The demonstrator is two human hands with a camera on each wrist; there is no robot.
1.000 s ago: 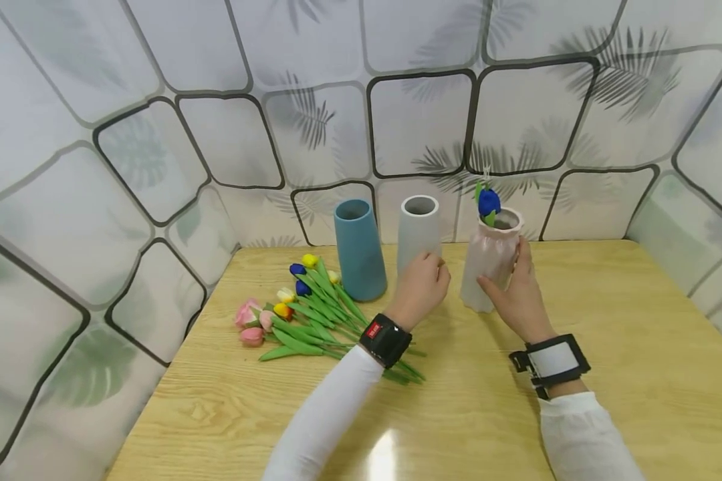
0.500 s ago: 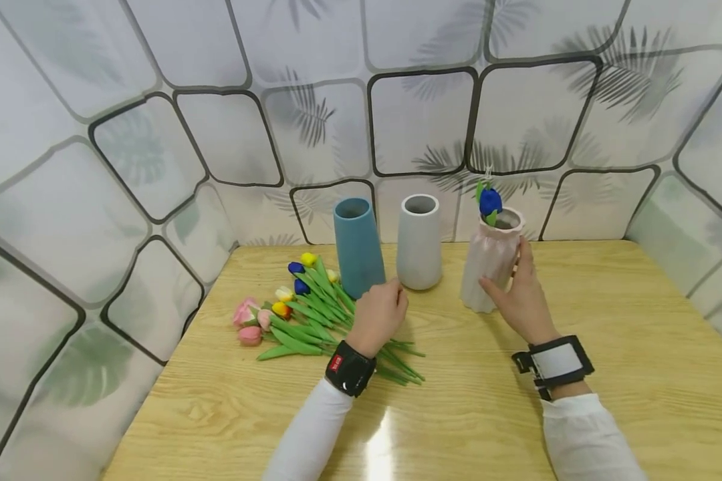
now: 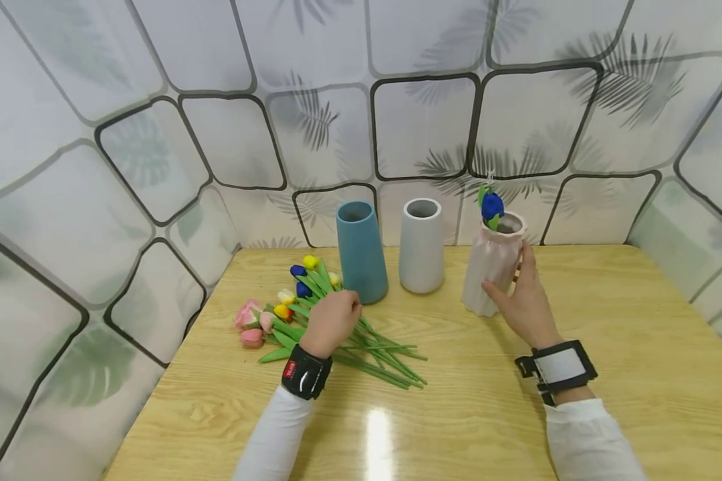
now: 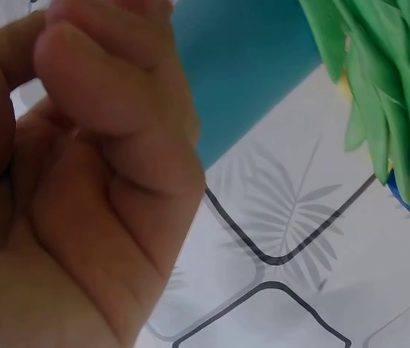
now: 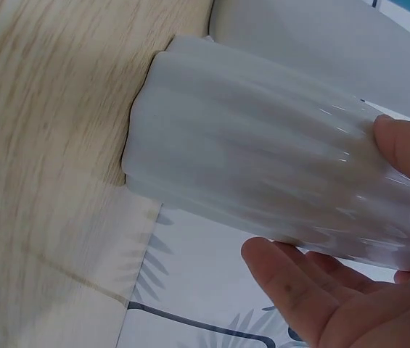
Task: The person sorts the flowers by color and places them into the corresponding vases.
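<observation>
My right hand (image 3: 526,310) grips the pale pink fluted vase (image 3: 487,274), thumb on one side and fingers on the other. In the right wrist view the vase (image 5: 263,152) stands on the table with the hand around its upper part. A blue tulip (image 3: 492,207) with green leaves pokes out of its ruffled mouth. Over the stems of a bunch of artificial flowers (image 3: 313,327) hovers my left hand (image 3: 332,324), its fingers loosely bent. The left wrist view shows nothing between those fingers (image 4: 110,94); green leaves (image 4: 379,94) appear at its upper right.
A blue vase (image 3: 362,260) and a white vase (image 3: 421,254) stand near the back of the wooden table (image 3: 457,414). Pink, yellow, white and blue blooms lie at the left. A patterned curtain (image 3: 424,127) closes off the back and sides.
My left hand has drawn back from in front of the white vase, moving left and toward me over the flower stems. The right hand keeps its hold on the pink vase.
</observation>
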